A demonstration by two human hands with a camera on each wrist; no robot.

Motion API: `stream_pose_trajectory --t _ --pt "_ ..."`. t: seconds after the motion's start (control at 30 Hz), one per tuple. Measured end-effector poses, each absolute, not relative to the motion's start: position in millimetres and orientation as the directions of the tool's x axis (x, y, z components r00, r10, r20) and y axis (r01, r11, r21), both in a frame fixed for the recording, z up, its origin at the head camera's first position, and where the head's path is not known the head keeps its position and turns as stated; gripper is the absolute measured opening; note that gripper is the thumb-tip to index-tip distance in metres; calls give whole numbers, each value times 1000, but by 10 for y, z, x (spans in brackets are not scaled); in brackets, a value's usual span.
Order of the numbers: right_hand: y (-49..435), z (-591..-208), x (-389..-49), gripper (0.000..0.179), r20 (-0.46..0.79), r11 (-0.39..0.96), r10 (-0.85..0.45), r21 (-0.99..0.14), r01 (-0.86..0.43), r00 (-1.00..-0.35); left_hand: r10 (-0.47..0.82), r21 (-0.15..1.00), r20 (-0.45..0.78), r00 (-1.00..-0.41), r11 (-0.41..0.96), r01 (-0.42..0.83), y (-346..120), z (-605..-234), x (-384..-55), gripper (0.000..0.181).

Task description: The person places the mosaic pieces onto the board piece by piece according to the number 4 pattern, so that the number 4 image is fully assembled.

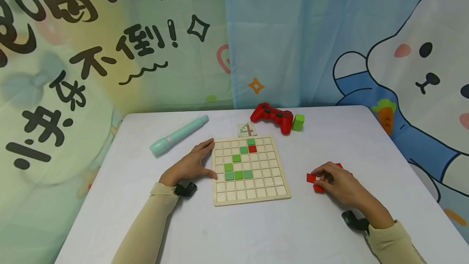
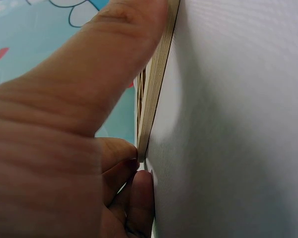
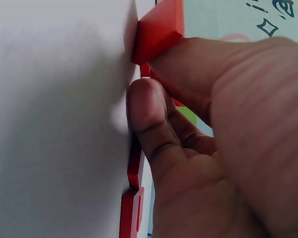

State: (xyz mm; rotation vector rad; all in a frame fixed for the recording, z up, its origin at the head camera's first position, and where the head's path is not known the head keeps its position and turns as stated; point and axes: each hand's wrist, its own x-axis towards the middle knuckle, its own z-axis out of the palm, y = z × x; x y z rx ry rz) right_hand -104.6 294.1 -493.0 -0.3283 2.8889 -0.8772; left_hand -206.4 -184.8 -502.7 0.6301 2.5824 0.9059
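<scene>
Hands apart: left [image 1: 191, 167] spread along board [image 1: 256, 173] edge, right [image 1: 341, 184] curled by red tiles [image 1: 318, 189], pinch unclear.

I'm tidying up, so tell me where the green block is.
In the head view, the green block stands near the far edge of the table, immediately right of the red game controller.

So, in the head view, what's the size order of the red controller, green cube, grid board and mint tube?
Largest: grid board
Next: mint tube and red controller, too alike to rank
Smallest: green cube
</scene>
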Motion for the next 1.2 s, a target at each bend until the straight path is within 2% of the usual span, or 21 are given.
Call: stream_pose_trajectory --t 0.67,0.93,1.2 --pt "2890 -4863 -1078 30 -1 819 -263 -529 -223 -965 508 646 -159 -847 702 300 -1872 -5038 -2067 126" --pt "2703 -4612 -1199 27 77 803 -342 -495 -334 -936 506 652 -148 -850 696 301 -1880 -5029 -2056 125" --pt "2347 -4382 -1463 23 54 779 -440 -473 -411 -896 519 651 -140 -843 689 317 -1872 -5036 -2065 125"
